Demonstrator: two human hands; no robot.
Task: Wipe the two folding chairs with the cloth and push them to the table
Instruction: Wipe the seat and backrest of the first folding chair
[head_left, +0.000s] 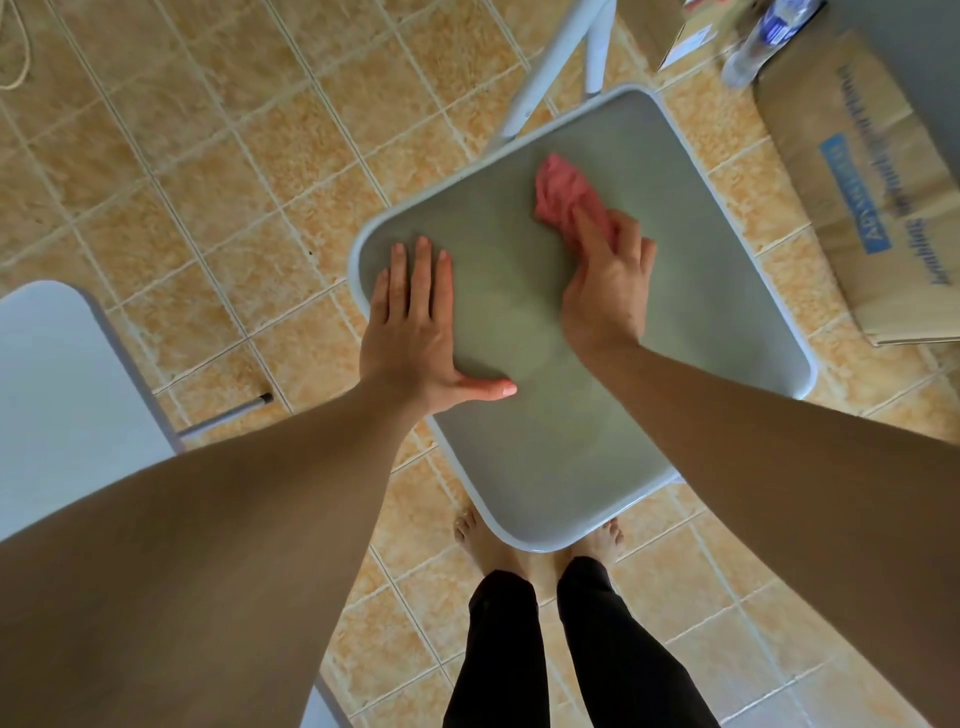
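The folding chair (571, 415) stands on the tiled floor (182, 156) right in front of the person's bare feet, its grey seat facing up. The left hand (415, 322) lies flat on the seat's left edge, fingers straight and together, thumb spread, holding nothing and seemingly steadying the chair. The right hand (605, 291) is curled round a bunched pink cloth (563, 200), pressing it onto the seat toward the far right corner. The cloth looks soft and limp, so it should wad easily and follow the surface under light pressure. The seat looks stiff and smooth, and the thin white tube frame (550, 62) suggests a light chair that may skid on tile or fold if pushed carelessly. The raised pale rim looks like the safest place to hold for pushing. A pale rounded surface (62, 389) at the left may be the second chair or the table; which cannot be told. A cardboard box (872, 197) and a plastic bottle (763, 36) lie beyond the seat's right edge.
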